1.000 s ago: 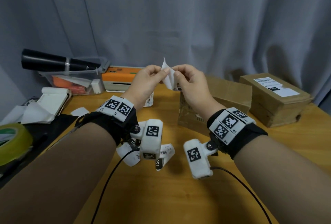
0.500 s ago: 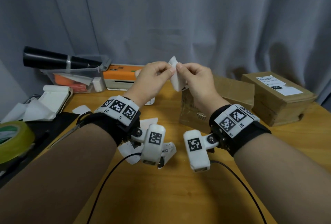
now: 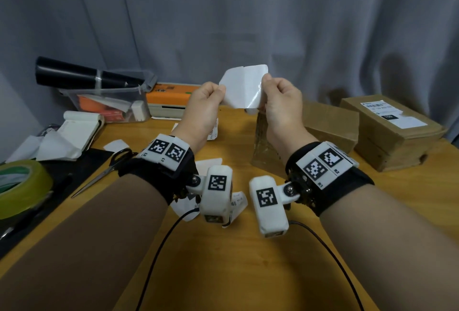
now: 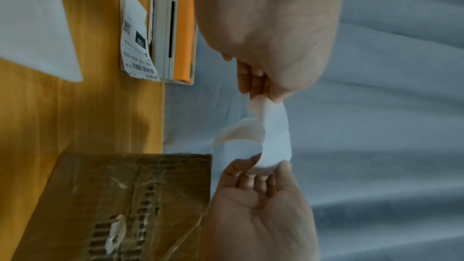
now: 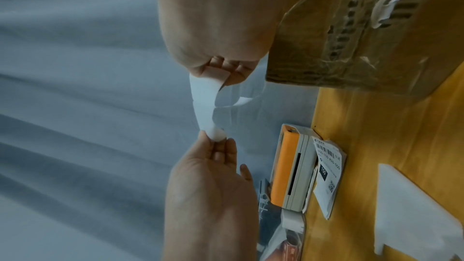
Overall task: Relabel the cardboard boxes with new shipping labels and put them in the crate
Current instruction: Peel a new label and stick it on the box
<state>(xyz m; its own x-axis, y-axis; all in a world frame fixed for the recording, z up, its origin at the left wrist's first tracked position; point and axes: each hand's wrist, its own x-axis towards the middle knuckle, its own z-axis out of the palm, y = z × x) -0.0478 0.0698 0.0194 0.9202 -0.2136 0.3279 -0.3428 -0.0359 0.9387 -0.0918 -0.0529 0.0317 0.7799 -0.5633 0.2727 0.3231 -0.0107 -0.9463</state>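
A white shipping label (image 3: pixel 244 87) hangs in the air above the table, its glossy backing curling away from it. My left hand (image 3: pixel 218 92) pinches the label's left end and my right hand (image 3: pixel 264 84) pinches its right end. The left wrist view shows the label (image 4: pixel 273 132) stretched between both hands, and so does the right wrist view, label (image 5: pixel 203 102). Right below the hands sits a taped cardboard box (image 3: pixel 263 146) with its old label torn off. Behind it are a plain box (image 3: pixel 330 126) and a labelled box (image 3: pixel 392 131).
An orange label printer (image 3: pixel 169 99) stands at the back, a printed label (image 4: pixel 135 43) lying in front of it. On the left are a clear bin (image 3: pixel 106 102), scissors (image 3: pixel 109 169), a green tape roll (image 3: pixel 22 186) and paper scraps (image 3: pixel 116 145).
The hands have risen a little and moved apart. The label, bunched between the fingertips before, is now spread wide with its backing peeling away.
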